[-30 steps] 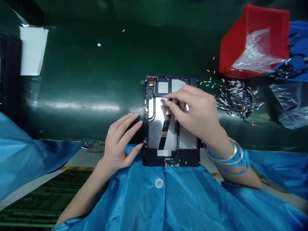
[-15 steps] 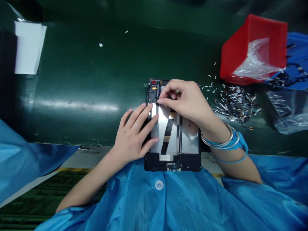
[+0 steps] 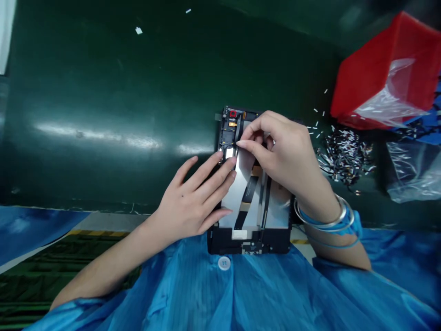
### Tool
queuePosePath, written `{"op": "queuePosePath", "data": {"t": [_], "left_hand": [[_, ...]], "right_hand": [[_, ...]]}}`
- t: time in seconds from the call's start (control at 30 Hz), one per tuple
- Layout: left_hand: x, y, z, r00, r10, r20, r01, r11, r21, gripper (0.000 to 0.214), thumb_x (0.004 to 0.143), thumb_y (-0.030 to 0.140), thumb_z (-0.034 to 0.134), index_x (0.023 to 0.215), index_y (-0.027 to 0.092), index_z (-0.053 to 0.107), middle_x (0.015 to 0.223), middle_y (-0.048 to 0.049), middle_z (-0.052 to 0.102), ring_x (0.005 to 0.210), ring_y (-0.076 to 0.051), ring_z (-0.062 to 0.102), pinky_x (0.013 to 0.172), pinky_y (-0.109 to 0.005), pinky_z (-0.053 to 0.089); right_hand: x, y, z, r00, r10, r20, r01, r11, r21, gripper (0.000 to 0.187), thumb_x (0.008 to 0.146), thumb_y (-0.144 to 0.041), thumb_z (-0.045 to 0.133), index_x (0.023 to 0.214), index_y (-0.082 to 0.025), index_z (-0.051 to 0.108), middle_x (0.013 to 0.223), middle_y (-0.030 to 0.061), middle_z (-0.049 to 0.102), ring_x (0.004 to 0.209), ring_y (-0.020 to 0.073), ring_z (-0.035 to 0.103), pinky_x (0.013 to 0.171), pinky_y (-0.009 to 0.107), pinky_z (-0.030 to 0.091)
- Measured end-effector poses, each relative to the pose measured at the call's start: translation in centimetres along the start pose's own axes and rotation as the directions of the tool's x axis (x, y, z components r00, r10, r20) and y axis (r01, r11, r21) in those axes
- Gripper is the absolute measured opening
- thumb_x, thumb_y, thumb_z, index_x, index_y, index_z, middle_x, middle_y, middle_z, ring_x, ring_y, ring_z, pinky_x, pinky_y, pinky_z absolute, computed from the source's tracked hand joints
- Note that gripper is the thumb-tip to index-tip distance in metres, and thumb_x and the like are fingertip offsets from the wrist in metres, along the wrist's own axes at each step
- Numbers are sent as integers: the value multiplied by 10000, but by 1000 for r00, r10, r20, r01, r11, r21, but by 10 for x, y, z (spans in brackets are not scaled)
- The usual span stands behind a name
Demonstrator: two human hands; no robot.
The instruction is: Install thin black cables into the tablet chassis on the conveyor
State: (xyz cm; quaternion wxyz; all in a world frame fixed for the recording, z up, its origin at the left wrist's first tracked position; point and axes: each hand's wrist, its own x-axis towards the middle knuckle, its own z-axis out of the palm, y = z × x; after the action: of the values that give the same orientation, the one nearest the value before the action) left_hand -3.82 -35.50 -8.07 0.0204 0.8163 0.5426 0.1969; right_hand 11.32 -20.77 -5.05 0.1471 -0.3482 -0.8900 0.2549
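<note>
An opened tablet frame [image 3: 241, 239] lies at the near edge of the dark green surface, its silver plate, dark flex ribbon [image 3: 247, 195] and circuit board [image 3: 229, 128] exposed. My left hand [image 3: 195, 200] rests flat on the frame's left side, fingers stretched out and pressing near the board. My right hand [image 3: 282, 151] hovers over the upper middle of the frame, thumb and forefinger pinched at a small part I cannot make out. Bangles and a blue strap circle the right wrist.
A red bin [image 3: 386, 69] lined with a clear plastic bag stands at the far right. A heap of small dark cable parts [image 3: 344, 154] lies beside it, with another clear bag [image 3: 413, 170] at the right edge. My blue smock [image 3: 241, 289] fills the foreground.
My left hand has moved from the frame's left edge onto it, fingers flat. My right hand has shifted toward the upper left of the frame and closed into a pinch. The view has tilted.
</note>
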Motion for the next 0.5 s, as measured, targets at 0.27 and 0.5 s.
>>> {"op": "queuePosePath", "data": {"t": [0.27,0.5], "left_hand": [[5,-6,-1,997,71,43,-70,997,-24,489,987,440,368,1254,84,569,1399,-136,526,1325,-327,455,1070,-482,339],[16,-3,1,1000,19,21,-19,1000,19,483,985,458,346,1274,125,544,1377,-126,553,1298,-309,489,1098,-475,302]], "right_hand": [[1,2,4,1000,-9,10,10,999,-52,163,898,-319,584,770,-217,576,799,11,619,771,152,585,667,289,438],[-7,-4,-2,994,-20,-110,12,997,-71,93,902,-289,566,885,-220,625,800,-6,640,737,140,587,691,294,463]]}}
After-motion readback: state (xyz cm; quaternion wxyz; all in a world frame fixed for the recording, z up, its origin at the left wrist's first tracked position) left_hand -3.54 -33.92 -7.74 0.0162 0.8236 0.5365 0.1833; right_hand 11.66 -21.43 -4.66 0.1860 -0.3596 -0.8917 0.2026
